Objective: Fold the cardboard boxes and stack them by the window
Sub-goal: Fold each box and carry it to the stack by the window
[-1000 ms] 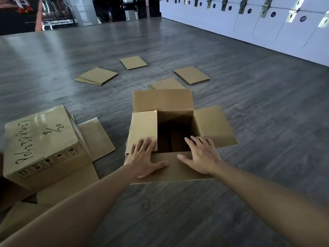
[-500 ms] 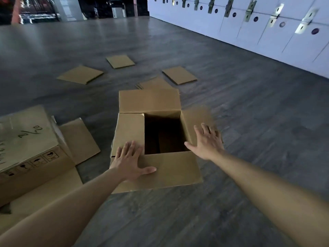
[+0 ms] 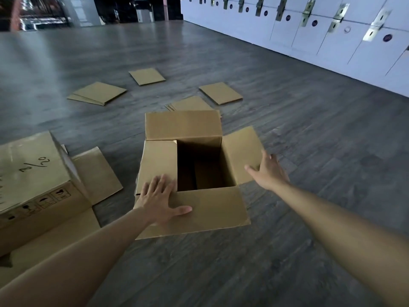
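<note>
At the left edge of the frame, a closed cardboard box (image 3: 33, 173) lies on the grey plank floor (image 3: 309, 151). Its top face carries handwritten marks, and its near side carries a row of printed handling symbols. It rests on flattened cardboard (image 3: 95, 173) that extends toward the frame centre.

In the upper left of the frame, a pair of flat cardboard sheets (image 3: 97, 93) lies on the floor. A single flat sheet (image 3: 147, 76) lies further back, just right of these.

At frame centre stands the open box (image 3: 183, 125), the item being folded. All four top flaps are visible: the far flap stands up, the left flap (image 3: 158, 160) lies nearly level over the opening, the near flap (image 3: 210, 209) folds outward toward the camera, and the right flap (image 3: 241, 151) angles up and outward. The interior is dark.

The left hand (image 3: 160, 201) rests palm-down where the left flap meets the near flap; its grip is spread, fingers straight, thumb extended to the right.

Behind the open box lies a partly hidden flat stack (image 3: 190, 104), with another flat sheet (image 3: 220, 93) to its right.

The right hand (image 3: 269, 171) is at the outer edge of the right flap; its grip is spread, thumb on the flap, fingers reaching round the flap edge. Whether the fingers clasp the flap cannot be determined.

Along the upper right of the frame runs a wall of white lockers (image 3: 332, 41)
</note>
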`<state>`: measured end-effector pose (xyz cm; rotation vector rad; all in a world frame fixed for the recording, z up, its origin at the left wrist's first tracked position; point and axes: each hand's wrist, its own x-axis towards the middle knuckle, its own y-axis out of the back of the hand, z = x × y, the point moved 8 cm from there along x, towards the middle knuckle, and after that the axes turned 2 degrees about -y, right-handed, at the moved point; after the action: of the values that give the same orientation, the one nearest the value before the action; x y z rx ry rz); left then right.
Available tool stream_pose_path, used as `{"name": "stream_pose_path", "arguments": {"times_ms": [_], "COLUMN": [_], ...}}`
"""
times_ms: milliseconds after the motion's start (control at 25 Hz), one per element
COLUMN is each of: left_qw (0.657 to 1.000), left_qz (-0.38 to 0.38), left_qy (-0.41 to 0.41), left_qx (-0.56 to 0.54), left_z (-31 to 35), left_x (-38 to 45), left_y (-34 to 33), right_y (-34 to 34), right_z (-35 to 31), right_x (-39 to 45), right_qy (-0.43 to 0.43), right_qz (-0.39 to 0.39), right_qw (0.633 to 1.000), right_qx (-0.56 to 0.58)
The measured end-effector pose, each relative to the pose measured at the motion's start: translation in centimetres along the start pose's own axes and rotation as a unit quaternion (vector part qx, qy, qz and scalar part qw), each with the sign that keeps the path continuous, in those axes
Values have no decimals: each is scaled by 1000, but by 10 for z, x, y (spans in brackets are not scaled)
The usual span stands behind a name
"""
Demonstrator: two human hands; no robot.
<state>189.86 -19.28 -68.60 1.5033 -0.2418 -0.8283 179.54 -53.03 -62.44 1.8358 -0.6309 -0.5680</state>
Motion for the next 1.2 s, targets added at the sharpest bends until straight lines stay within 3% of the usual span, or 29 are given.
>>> {"name": "stream_pose_path", "arguments": {"times_ms": [120, 200, 280, 400, 560, 760, 1040, 1200], "left_qw": [1000, 1000, 1000, 1000, 1000, 999, 987, 975], "left_qz": [3, 4, 4, 7, 12, 50, 126, 189], "left_qy": [-4, -5, -1, 2, 2, 2, 16, -8], "left_qx": [-2, 3, 3, 2, -4, -7, -94, -121], "left_z": [0, 0, 0, 0, -2, -1, 15, 7], "left_x": [0, 0, 0, -2, -2, -5, 2, 5], "left_y": [-2, -2, -2, 0, -1, 6, 95, 150], "right_y": [27, 33, 24, -19, -81, -89, -39, -9], "right_z": [-38, -69, -99, -121, -107, -104, -125, -132], "right_x": [-6, -17, -33, -60, -87, -92, -60, -28], "right_qy": [78, 146, 220, 273, 285, 285, 223, 186], "right_qz": [77, 89, 56, -81, -241, -291, -386, -327], "right_qw": [994, 985, 973, 957, 903, 877, 891, 926], "right_qx": [14, 30, 27, -54, -213, -255, -81, 13]}}
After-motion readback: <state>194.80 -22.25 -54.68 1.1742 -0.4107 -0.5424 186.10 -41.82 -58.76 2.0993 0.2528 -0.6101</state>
